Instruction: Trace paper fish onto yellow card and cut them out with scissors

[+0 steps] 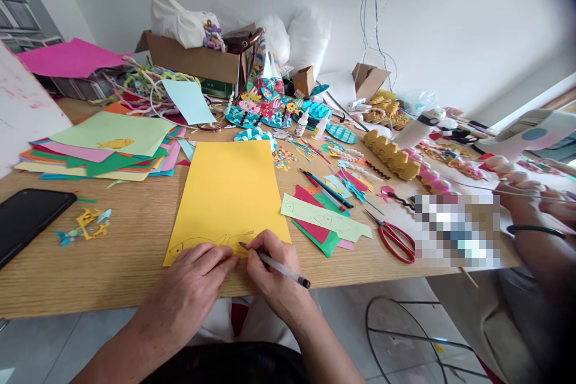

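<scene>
A sheet of yellow paper (231,192) lies on the wooden table before me. Two fish outlines run along its near edge; the left one (191,247) has an eye and tail, and the right one is partly covered by my hand. My right hand (276,279) is closed around a gel pen (285,272) with a clear barrel, its tip touching the paper at the second outline. Lying flat over the paper's lower edge, my left hand (193,282) presses it down, fingers stretched toward the pen.
Red-handled scissors (396,241) and a pale green strip with drawn fish (324,216) lie to the right, near several pens (327,187). Stacked coloured paper (112,132), paper scraps (92,225) and a phone (31,216) are left. Another person's hands (522,192) work at far right.
</scene>
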`<state>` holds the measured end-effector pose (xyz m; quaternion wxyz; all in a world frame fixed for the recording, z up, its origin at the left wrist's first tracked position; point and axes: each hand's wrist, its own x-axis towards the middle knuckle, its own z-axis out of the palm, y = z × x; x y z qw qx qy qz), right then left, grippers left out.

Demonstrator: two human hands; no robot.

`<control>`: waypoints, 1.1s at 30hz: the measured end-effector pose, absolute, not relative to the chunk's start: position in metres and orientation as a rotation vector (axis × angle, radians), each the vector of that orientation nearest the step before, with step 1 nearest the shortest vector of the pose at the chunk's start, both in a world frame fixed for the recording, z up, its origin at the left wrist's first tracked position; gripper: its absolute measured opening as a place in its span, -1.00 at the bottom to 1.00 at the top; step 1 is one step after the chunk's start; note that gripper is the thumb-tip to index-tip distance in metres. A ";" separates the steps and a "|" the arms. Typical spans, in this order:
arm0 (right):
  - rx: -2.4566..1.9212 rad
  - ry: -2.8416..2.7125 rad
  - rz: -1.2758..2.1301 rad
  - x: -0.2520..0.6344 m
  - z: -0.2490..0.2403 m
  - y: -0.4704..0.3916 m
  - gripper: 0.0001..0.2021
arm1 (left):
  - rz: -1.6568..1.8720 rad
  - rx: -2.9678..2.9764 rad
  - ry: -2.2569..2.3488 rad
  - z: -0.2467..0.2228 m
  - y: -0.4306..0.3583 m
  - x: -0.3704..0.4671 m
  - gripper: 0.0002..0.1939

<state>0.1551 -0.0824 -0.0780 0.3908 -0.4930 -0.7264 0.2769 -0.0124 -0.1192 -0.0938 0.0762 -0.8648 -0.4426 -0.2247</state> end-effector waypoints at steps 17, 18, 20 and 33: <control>-1.247 -1.811 0.759 0.156 -0.075 -0.083 -0.91 | -0.775 -2.566 -1.326 -0.081 -0.118 -0.009 -0.63; -1.251 -1.809 0.741 0.155 -0.076 -0.083 -0.91 | -0.781 -2.569 -1.323 -0.080 -0.118 -0.009 -0.63; -1.248 -1.817 0.718 0.154 -0.077 -0.082 -0.90 | -0.779 -2.571 -1.322 -0.079 -0.117 -0.009 -0.62; -1.281 -1.880 0.690 0.154 -0.077 -0.082 -0.89 | -0.798 -2.585 -1.337 -0.082 -0.119 -0.010 -0.62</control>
